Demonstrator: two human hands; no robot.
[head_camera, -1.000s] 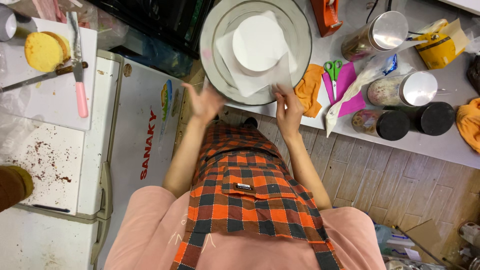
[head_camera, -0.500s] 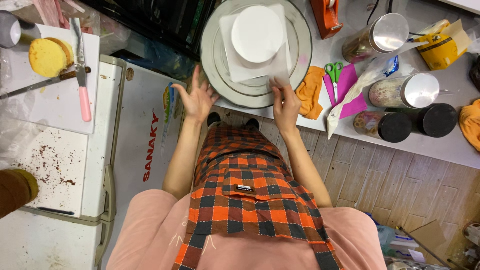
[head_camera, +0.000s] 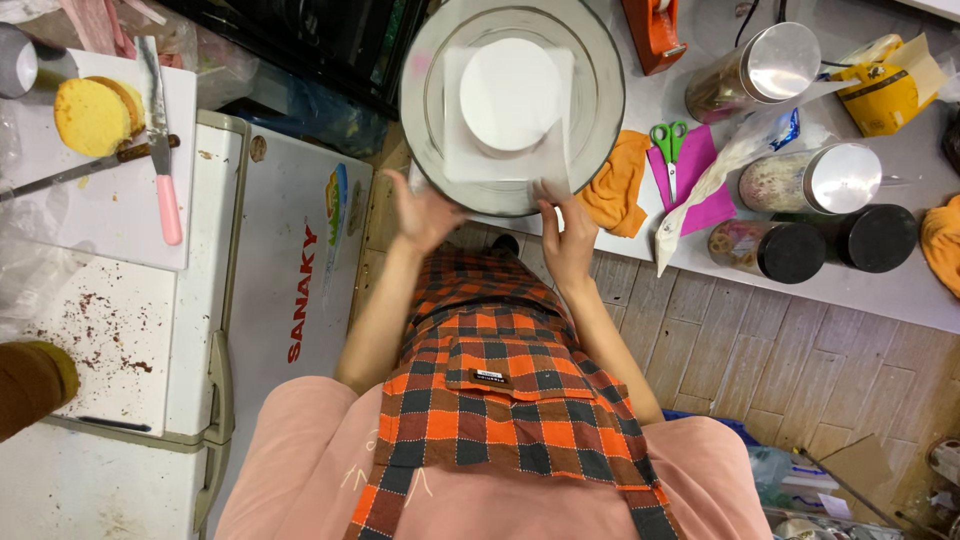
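White round cake (head_camera: 510, 92) on paper square, centred on grey turntable (head_camera: 595, 75), top centre of frame (rim blurred). Left hand (head_camera: 425, 212) open, fingers spread at near rim; right hand (head_camera: 566, 232) open, fingertips touching rim. Orange cloth (head_camera: 615, 185) just right, on surface (head_camera: 700, 255).

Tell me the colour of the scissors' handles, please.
Green; the scissors lie on a pink sheet, head view.

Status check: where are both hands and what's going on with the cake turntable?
Left hand open at the turntable near rim. Right hand fingertips on the white paper sheet. White round cake centred on top. Orange cloth beside, not blocking.
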